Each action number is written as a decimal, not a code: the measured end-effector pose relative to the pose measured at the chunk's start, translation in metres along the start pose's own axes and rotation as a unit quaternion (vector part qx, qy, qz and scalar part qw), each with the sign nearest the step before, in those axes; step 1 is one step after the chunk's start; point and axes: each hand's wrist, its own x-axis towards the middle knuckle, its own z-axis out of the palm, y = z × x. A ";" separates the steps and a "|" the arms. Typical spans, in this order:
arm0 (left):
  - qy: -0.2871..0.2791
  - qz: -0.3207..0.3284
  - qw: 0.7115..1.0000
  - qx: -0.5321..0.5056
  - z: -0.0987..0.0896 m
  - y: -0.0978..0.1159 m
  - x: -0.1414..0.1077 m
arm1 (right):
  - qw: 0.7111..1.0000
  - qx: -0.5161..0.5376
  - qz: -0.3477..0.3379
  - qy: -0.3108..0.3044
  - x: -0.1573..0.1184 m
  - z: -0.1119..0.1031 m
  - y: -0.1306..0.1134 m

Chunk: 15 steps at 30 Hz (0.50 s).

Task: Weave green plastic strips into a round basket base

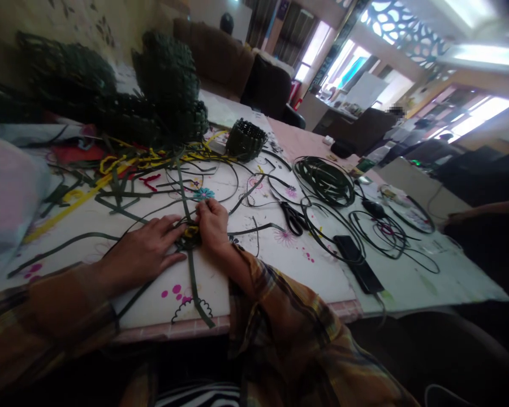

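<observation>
Dark green flat strips radiate from a small woven piece (189, 236) with a yellow part at its centre, lying on the flowered table cover. My left hand (146, 246) rests at its left side, palm down, fingers spread toward it. On its right side, my right hand (212, 223) is closed, thumb and fingers pinched at the piece's upper edge; whatever lies between them is too small to make out. One green strip (199, 302) runs from the piece toward the table's front edge, and another (181, 183) extends away behind it.
Black scissors (294, 219), a coiled green strip bundle (324, 182) and a black phone-like object (358, 264) lie to the right. A small woven basket (246, 139) and larger dark woven ones (165, 73) stand behind. Yellow strips (76, 204) and a plastic bag (12, 198) are left.
</observation>
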 end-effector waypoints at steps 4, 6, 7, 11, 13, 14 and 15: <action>-0.026 0.010 0.999 0.019 0.000 -0.003 0.003 | 0.966 0.225 0.122 0.040 0.003 -0.002 -0.005; -0.058 0.021 0.997 0.039 -0.003 -0.003 0.007 | 0.951 0.268 0.150 0.035 0.003 -0.003 -0.006; -0.072 0.028 0.996 0.047 -0.004 -0.003 0.009 | 0.946 0.279 0.159 0.031 0.004 -0.004 -0.007; -0.082 0.030 0.995 0.047 -0.005 -0.006 0.011 | 0.948 0.277 0.158 0.017 0.005 -0.007 -0.004; -0.075 0.017 0.996 0.036 -0.004 -0.007 0.009 | 0.962 0.237 0.136 0.018 0.007 -0.009 0.000; -0.070 0.010 0.997 0.032 -0.003 -0.007 0.009 | 0.970 0.207 0.124 0.021 0.008 -0.010 0.002; -0.069 0.003 0.997 0.027 -0.002 -0.007 0.009 | 0.977 0.176 0.113 0.027 0.009 -0.011 0.005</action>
